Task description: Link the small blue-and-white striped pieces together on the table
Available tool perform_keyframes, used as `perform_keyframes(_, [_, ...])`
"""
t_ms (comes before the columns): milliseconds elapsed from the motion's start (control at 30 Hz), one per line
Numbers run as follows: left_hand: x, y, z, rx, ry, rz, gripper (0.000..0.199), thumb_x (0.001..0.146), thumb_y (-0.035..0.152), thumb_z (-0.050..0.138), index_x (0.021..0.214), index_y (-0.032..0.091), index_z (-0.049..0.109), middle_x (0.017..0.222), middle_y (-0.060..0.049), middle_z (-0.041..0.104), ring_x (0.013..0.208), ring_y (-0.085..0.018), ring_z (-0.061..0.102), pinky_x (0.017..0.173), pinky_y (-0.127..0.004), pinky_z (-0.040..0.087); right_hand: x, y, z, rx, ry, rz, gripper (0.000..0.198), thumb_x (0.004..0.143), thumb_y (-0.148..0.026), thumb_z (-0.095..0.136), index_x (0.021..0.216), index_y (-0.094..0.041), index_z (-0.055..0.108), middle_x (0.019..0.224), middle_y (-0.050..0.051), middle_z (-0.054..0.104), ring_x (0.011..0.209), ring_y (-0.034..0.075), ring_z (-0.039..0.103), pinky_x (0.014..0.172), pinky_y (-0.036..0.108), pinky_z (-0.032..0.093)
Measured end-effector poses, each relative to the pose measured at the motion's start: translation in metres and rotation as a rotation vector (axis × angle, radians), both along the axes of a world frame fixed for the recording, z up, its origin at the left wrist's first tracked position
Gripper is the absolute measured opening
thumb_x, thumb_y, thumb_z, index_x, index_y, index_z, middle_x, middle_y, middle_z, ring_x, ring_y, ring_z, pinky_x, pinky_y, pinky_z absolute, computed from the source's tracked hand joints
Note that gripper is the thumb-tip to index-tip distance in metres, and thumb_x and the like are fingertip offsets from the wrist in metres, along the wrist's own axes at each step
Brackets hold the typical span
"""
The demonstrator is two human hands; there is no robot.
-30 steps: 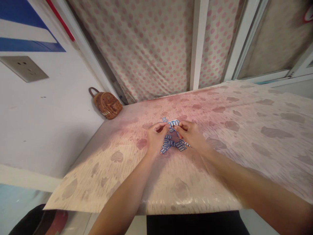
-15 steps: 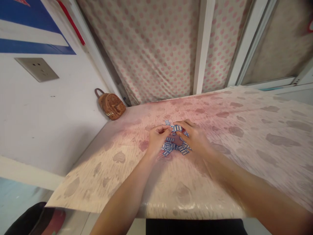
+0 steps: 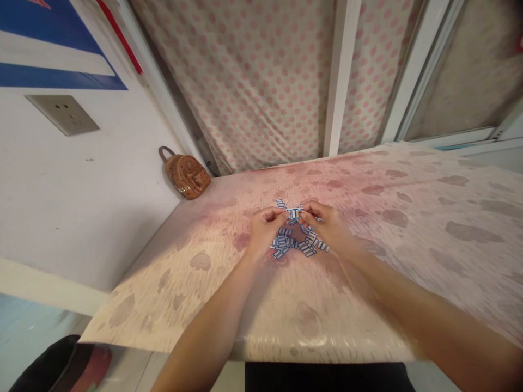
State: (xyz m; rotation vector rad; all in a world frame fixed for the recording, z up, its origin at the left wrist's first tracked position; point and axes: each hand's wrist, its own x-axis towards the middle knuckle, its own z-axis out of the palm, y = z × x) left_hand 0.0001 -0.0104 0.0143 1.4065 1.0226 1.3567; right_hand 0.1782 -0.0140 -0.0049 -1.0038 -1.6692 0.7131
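My left hand pinches the left end of a small blue-and-white segmented strip between thumb and fingers. At the strip's other end, the thumb and fingers of my right hand are closed on it. The strip is stretched level between both hands, just above the table. Below lies a loose pile of similar blue-and-white segmented pieces, some overlapping. More pieces lie near my right wrist, and one short piece sits behind my left fingers. What the pieces are is too small to tell.
A pale pink patterned tablecloth covers the table. At the far left corner, a small brown backpack-shaped bag leans by the wall. A dotted curtain hangs behind the table. A wall socket is at left.
My right fingers have closed in from a wider spread to a pinch on the strip's right end. More pieces show beside my right hand. My left hand has barely moved.
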Motion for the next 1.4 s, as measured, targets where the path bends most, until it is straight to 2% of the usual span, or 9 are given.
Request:
perform_keyframes(167, [-0.006, 0.008, -0.004, 0.037, 0.007, 0.107, 0.011, 0.073, 0.026, 0.074, 0.075, 0.015, 0.076, 0.068, -0.002, 0.072, 0.06, -0.012, 0.062, 0.061, -0.022, 0.047, 0.013, 0.01, 0.0, 0.032, -0.013, -0.17, 0.018, 0.091, -0.026, 0.049, 0.092, -0.02, 0.066, 0.081, 0.003, 0.07, 0.074, 0.019, 0.065, 0.071, 0.031, 0.048])
perform_keyframes(233, [-0.011, 0.014, -0.007, 0.054, 0.005, 0.17, 0.011, 0.073, 0.026, 0.073, 0.075, 0.015, 0.076, 0.069, -0.002, 0.072, 0.061, -0.013, 0.062, 0.06, -0.022, 0.047, 0.023, 0.016, -0.003, 0.021, -0.187, -0.325, 0.019, 0.089, -0.019, 0.05, 0.094, -0.02, 0.068, 0.087, 0.005, 0.072, 0.08, 0.021, 0.066, 0.073, 0.031, 0.047])
perform_keyframes(333, [-0.019, 0.022, -0.012, 0.057, -0.005, 0.209, 0.013, 0.072, 0.027, 0.072, 0.076, 0.015, 0.075, 0.066, -0.001, 0.07, 0.06, -0.013, 0.062, 0.058, -0.022, 0.046, 0.034, 0.023, -0.01, -0.085, -0.525, -0.4, 0.016, 0.086, -0.013, 0.054, 0.089, -0.02, 0.068, 0.087, 0.007, 0.072, 0.08, 0.023, 0.066, 0.07, 0.031, 0.044])
perform_keyframes(467, [-0.023, 0.028, -0.018, 0.054, -0.037, 0.243, 0.013, 0.072, 0.026, 0.072, 0.077, 0.014, 0.075, 0.069, -0.002, 0.071, 0.061, -0.013, 0.063, 0.059, -0.021, 0.047, 0.031, 0.023, -0.018, -0.144, -0.709, -0.378, 0.002, 0.083, -0.019, 0.069, 0.083, -0.018, 0.068, 0.088, 0.011, 0.069, 0.078, 0.024, 0.065, 0.066, 0.031, 0.043])
perform_keyframes(567, [-0.023, 0.029, -0.019, 0.053, -0.036, 0.244, 0.012, 0.071, 0.024, 0.071, 0.077, 0.014, 0.076, 0.069, -0.002, 0.071, 0.061, -0.013, 0.063, 0.059, -0.021, 0.047, 0.025, 0.021, -0.017, -0.169, -0.786, -0.389, 0.015, 0.082, -0.028, 0.076, 0.086, -0.016, 0.068, 0.092, 0.012, 0.068, 0.082, 0.026, 0.065, 0.069, 0.031, 0.043])
perform_keyframes(800, [-0.023, 0.03, -0.018, 0.019, -0.014, 0.244, 0.011, 0.071, 0.023, 0.072, 0.076, 0.014, 0.076, 0.069, -0.002, 0.072, 0.061, -0.014, 0.064, 0.057, -0.021, 0.047, 0.027, 0.02, -0.007, -0.169, -0.806, -0.384, 0.008, 0.093, -0.017, 0.059, 0.093, -0.017, 0.066, 0.095, 0.008, 0.069, 0.087, 0.021, 0.064, 0.073, 0.028, 0.041])
perform_keyframes(967, [-0.023, 0.031, -0.021, 0.007, -0.003, 0.236, 0.01, 0.073, 0.023, 0.071, 0.077, 0.015, 0.076, 0.072, -0.002, 0.073, 0.063, -0.014, 0.065, 0.059, -0.022, 0.049, 0.03, 0.012, 0.006, -0.237, -0.817, -0.25, 0.015, 0.085, -0.025, 0.069, 0.074, -0.02, 0.061, 0.075, 0.003, 0.066, 0.071, 0.019, 0.061, 0.061, 0.028, 0.036])
perform_keyframes(1133, [-0.026, 0.032, -0.02, 0.027, 0.014, 0.259, 0.01, 0.073, 0.022, 0.071, 0.077, 0.014, 0.076, 0.07, -0.002, 0.072, 0.063, -0.014, 0.065, 0.06, -0.022, 0.048, 0.026, 0.006, 0.009, -0.276, -0.869, -0.119, 0.019, 0.078, -0.017, 0.074, 0.068, -0.02, 0.057, 0.069, 0.001, 0.063, 0.066, 0.017, 0.059, 0.058, 0.026, 0.034])
perform_keyframes(1400, [-0.039, 0.039, -0.013, 0.058, 0.015, 0.315, 0.008, 0.074, 0.021, 0.071, 0.073, 0.014, 0.074, 0.071, -0.002, 0.073, 0.067, -0.014, 0.067, 0.066, -0.023, 0.05, 0.019, 0.011, 0.0, -0.177, -0.832, -0.233, 0.011, 0.084, -0.009, 0.058, 0.078, -0.019, 0.058, 0.082, 0.005, 0.066, 0.076, 0.019, 0.061, 0.065, 0.027, 0.037])
